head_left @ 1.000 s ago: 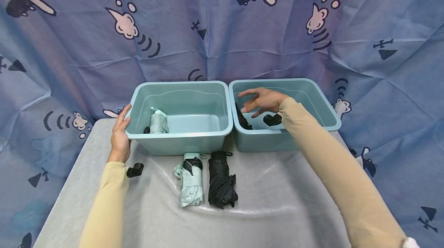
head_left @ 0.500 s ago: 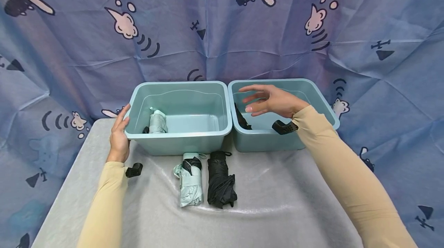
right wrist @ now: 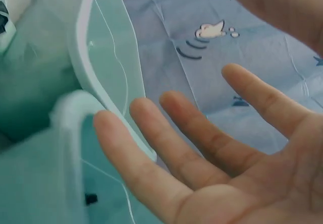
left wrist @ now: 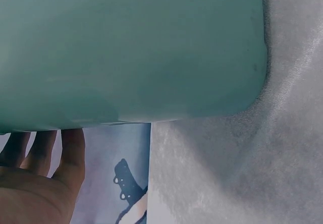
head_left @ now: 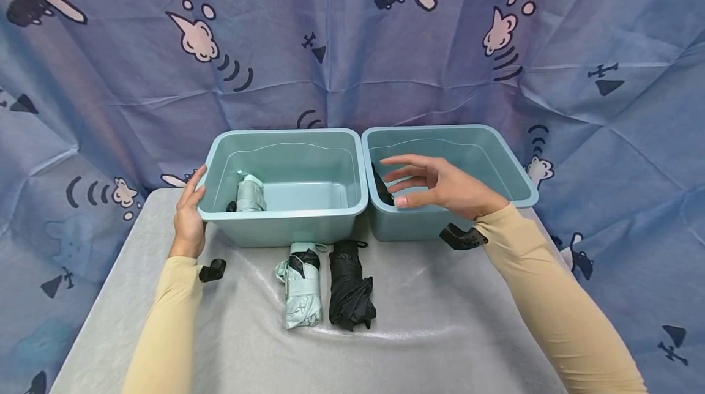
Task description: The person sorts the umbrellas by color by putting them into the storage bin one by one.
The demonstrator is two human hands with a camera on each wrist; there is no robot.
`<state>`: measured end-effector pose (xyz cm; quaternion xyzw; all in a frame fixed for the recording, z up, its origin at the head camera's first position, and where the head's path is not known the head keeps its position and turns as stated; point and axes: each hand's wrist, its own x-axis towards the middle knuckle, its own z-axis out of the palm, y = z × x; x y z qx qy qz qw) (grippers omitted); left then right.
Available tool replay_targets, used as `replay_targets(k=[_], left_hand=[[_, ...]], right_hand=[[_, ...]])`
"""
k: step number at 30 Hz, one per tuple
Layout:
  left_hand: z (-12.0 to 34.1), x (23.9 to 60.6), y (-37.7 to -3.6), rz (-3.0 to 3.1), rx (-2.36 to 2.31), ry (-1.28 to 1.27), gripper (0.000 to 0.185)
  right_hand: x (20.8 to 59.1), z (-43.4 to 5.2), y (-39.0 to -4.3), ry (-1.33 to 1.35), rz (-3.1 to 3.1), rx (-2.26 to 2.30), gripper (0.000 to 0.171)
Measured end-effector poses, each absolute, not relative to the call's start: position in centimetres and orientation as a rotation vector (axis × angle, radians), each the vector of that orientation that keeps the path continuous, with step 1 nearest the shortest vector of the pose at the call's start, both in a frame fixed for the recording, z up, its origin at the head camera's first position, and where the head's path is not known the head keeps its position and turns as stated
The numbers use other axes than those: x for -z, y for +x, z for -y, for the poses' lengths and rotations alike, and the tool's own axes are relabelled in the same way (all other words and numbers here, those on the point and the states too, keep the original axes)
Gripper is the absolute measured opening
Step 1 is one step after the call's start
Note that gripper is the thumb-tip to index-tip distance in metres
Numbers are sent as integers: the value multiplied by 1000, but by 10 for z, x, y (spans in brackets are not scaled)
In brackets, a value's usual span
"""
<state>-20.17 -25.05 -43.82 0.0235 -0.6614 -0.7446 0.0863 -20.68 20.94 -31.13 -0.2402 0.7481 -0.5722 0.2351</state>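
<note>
My left hand rests on the left bin, by the table's back left corner. My right hand hovers, fingers spread, over the right bin's front rim.

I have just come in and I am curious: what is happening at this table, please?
A person is working with folded umbrellas and two bins. The left hand rests on the side of the left bin, which holds a mint umbrella. The right hand, open and holding nothing, hovers at the right bin. A mint umbrella and a black umbrella lie on the table.
</note>
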Motion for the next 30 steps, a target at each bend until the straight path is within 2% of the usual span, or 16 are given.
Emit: replay_targets(k=[13, 30], left_hand=[[251, 438, -203, 1987, 2211, 69, 51], [250, 439, -202, 1978, 2218, 92, 51]], right_hand=[[358, -194, -161, -643, -1991, 1638, 69], [444, -170, -140, -462, -2052, 1552, 70]])
